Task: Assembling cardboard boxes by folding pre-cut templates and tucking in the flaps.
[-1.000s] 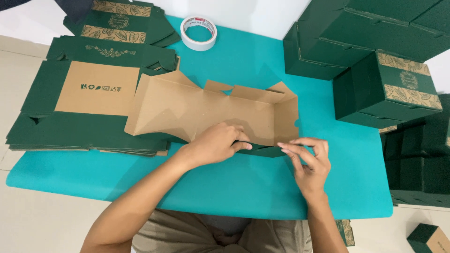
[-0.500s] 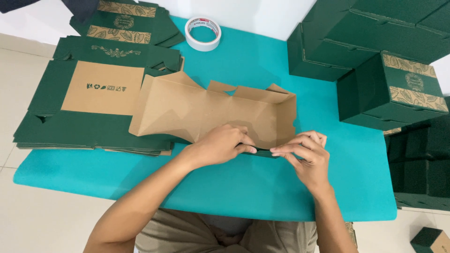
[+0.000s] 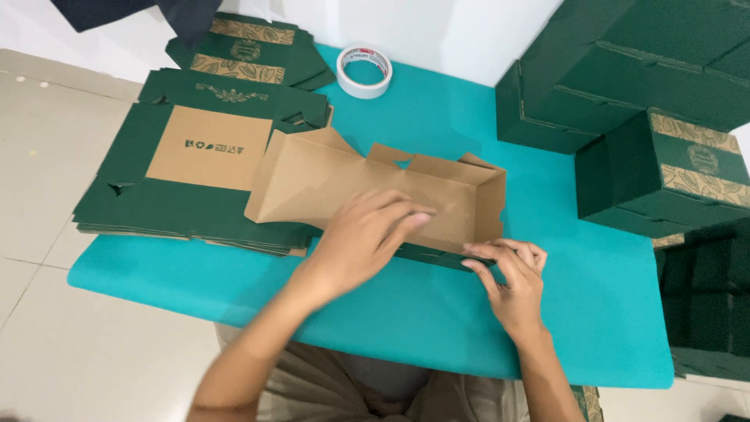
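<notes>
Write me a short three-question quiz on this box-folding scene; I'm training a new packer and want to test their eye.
1. True or false: the left hand rests on the brown inside of the half-folded green cardboard box.
2. Where does the white roll of tape lie? A) on the floor B) at the far edge of the teal table C) inside the box
3. Fill in: the right hand pinches the box's near ____ corner.

Key: 1 true; 2 B; 3 right. The stack of flat green cardboard blanks lies left of the box, untouched.
</notes>
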